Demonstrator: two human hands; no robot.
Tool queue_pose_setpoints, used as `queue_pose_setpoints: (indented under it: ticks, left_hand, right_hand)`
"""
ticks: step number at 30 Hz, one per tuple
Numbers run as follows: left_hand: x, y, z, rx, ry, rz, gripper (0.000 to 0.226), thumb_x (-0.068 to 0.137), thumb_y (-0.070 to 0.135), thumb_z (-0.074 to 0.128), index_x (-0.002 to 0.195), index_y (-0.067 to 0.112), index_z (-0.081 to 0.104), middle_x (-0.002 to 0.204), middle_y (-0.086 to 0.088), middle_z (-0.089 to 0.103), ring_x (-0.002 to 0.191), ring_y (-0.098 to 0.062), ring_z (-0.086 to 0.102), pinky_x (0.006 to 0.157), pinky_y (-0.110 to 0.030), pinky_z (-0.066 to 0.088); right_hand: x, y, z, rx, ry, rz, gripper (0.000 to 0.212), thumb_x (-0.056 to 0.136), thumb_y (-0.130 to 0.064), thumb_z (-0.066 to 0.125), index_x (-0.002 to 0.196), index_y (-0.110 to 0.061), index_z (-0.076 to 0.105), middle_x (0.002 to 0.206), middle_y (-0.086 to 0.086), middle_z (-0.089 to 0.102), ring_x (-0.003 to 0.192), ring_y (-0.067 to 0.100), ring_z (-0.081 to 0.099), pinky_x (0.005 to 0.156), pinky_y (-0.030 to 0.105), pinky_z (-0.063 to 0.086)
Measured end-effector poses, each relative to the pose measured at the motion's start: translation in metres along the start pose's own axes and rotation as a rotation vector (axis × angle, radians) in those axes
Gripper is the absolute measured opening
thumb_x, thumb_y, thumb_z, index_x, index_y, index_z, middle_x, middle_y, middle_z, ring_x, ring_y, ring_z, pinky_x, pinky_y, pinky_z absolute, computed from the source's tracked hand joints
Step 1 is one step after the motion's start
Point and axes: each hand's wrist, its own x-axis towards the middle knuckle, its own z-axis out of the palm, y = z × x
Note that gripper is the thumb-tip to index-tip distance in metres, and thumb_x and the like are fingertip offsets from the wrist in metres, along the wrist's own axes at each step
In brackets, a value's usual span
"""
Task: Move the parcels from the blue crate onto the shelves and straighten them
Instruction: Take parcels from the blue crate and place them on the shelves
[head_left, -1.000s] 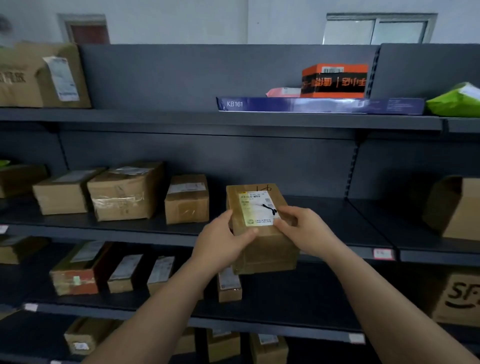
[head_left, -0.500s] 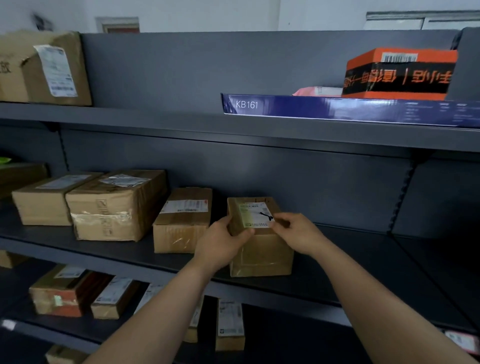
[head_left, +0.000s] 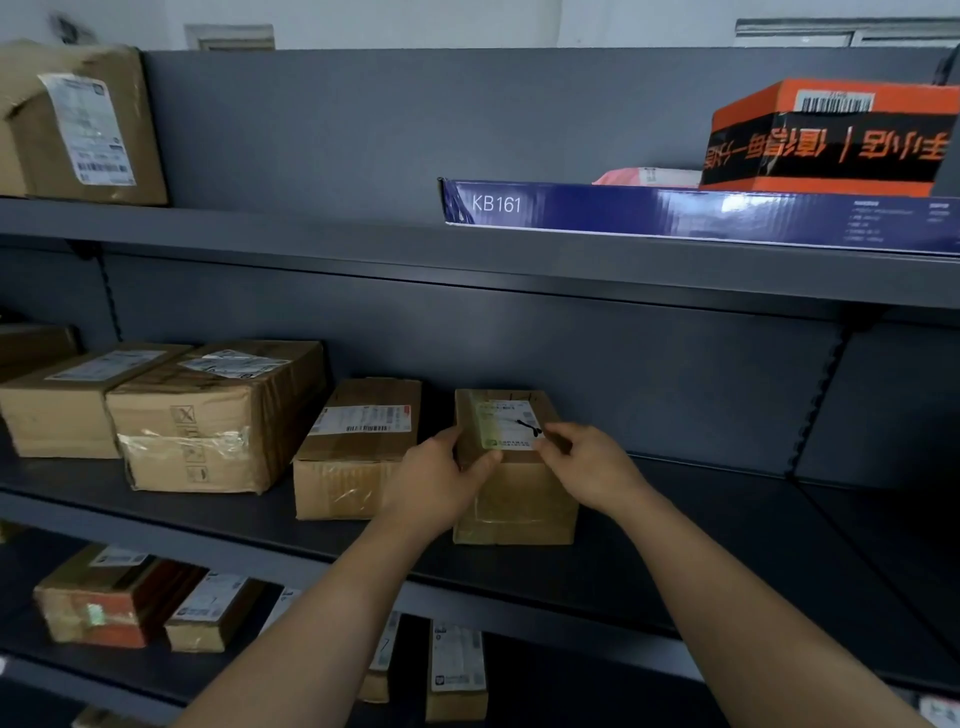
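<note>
Middle shelf (head_left: 675, 551): cardboard parcel (head_left: 519, 499) stands here, at the row's right end.
Grip: my left hand (head_left: 436, 483) and right hand (head_left: 589, 467) clasp its top.
Label (head_left: 506, 426): print unreadable.

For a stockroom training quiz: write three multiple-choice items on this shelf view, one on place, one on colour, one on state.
1. Where does the labelled parcel sit?
A) top shelf
B) middle shelf, right end of the row
C) bottom shelf

2. What colour is the printed box atop the blue carton?
A) green
B) orange
C) white

3. How is the labelled parcel held?
A) untouched
B) one hand only
C) both hands hold it

1B: it rests there, right of the neighbouring box.
2B: orange sides.
3C: left hand and right hand clasp its top.
</note>
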Motion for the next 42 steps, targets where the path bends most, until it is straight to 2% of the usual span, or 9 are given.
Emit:
queue_pose_setpoints:
  ticks: [3,9,12,18,24,28,34,38,42]
  left_hand:
    - [-0.001,0.003,-0.002,0.165,0.086,0.074,0.051,0.088,0.054,0.052,0.13,0.025,0.052,0.107,0.002,0.064,0.089,-0.015,0.062,0.071,-0.035,0.056]
    - [-0.025,0.024,-0.012,0.311,0.198,0.313,0.036,0.091,0.043,0.048,0.116,0.02,0.06,0.104,-0.002,0.064,0.092,-0.02,0.059,0.074,-0.034,0.051]
    - [-0.042,0.032,-0.01,0.306,0.149,0.397,0.039,0.091,0.038,0.048,0.122,0.017,0.058,0.114,-0.003,0.063,0.102,-0.022,0.056,0.082,-0.033,0.046]
    - [-0.09,0.048,0.008,0.211,-0.023,0.578,0.046,0.092,0.044,0.042,0.129,0.02,0.055,0.123,-0.001,0.061,0.11,-0.023,0.053,0.09,-0.035,0.044]
    - [-0.166,0.061,0.025,0.076,-0.176,0.821,0.039,0.089,0.039,0.056,0.118,0.014,0.063,0.111,-0.002,0.067,0.1,-0.025,0.06,0.086,-0.038,0.047]
    - [-0.232,0.074,0.035,-0.02,-0.346,0.929,0.046,0.091,0.041,0.053,0.129,0.017,0.056,0.126,0.0,0.061,0.114,-0.021,0.055,0.097,-0.036,0.04]
    - [-0.349,0.102,0.048,-0.116,-0.572,1.171,0.041,0.09,0.043,0.052,0.121,0.019,0.061,0.112,0.004,0.065,0.103,-0.019,0.059,0.087,-0.034,0.045]
    - [-0.435,0.13,0.047,-0.157,-0.702,1.313,0.045,0.087,0.044,0.05,0.119,0.016,0.063,0.108,0.001,0.068,0.098,-0.022,0.062,0.083,-0.037,0.048]
    - [-0.529,0.159,0.041,-0.203,-0.794,1.432,0.04,0.086,0.04,0.06,0.115,0.014,0.066,0.105,0.001,0.069,0.094,-0.022,0.065,0.08,-0.036,0.051]
  right_hand:
    - [-0.011,0.001,-0.002,-0.089,0.103,-0.06,0.05,0.096,-0.045,0.044,0.139,-0.019,0.044,0.139,0.005,0.049,0.119,0.021,0.05,0.094,0.032,0.046]
    - [-0.061,0.003,-0.019,-0.257,0.239,-0.13,0.041,0.097,-0.035,0.046,0.132,-0.014,0.052,0.13,0.006,0.055,0.114,0.023,0.053,0.092,0.034,0.046]
    - [-0.094,0.005,-0.027,-0.34,0.31,-0.094,0.038,0.096,-0.034,0.046,0.126,-0.013,0.055,0.123,0.005,0.059,0.11,0.024,0.054,0.091,0.034,0.044]
    - [-0.185,0.005,-0.03,-0.472,0.411,0.086,0.043,0.094,-0.031,0.052,0.131,-0.008,0.053,0.133,0.011,0.055,0.125,0.026,0.048,0.106,0.037,0.035]
    - [-0.305,-0.015,-0.019,-0.607,0.437,0.351,0.043,0.095,-0.036,0.048,0.132,-0.015,0.051,0.135,0.003,0.053,0.128,0.019,0.045,0.108,0.029,0.029]
    - [-0.396,-0.026,-0.009,-0.657,0.433,0.575,0.046,0.095,-0.039,0.046,0.136,-0.018,0.048,0.139,0.002,0.05,0.13,0.018,0.042,0.109,0.029,0.028]
    - [-0.549,-0.052,0.0,-0.648,0.479,0.924,0.041,0.093,-0.037,0.048,0.128,-0.016,0.055,0.132,0.005,0.055,0.126,0.022,0.048,0.106,0.033,0.033]
    - [-0.65,-0.076,0.004,-0.615,0.519,1.136,0.047,0.098,-0.041,0.038,0.142,-0.022,0.038,0.147,-0.003,0.038,0.137,0.014,0.03,0.111,0.025,0.018]
    - [-0.75,-0.095,0.009,-0.596,0.55,1.326,0.051,0.1,-0.043,0.032,0.146,-0.023,0.03,0.151,-0.004,0.032,0.139,0.013,0.025,0.112,0.024,0.016]
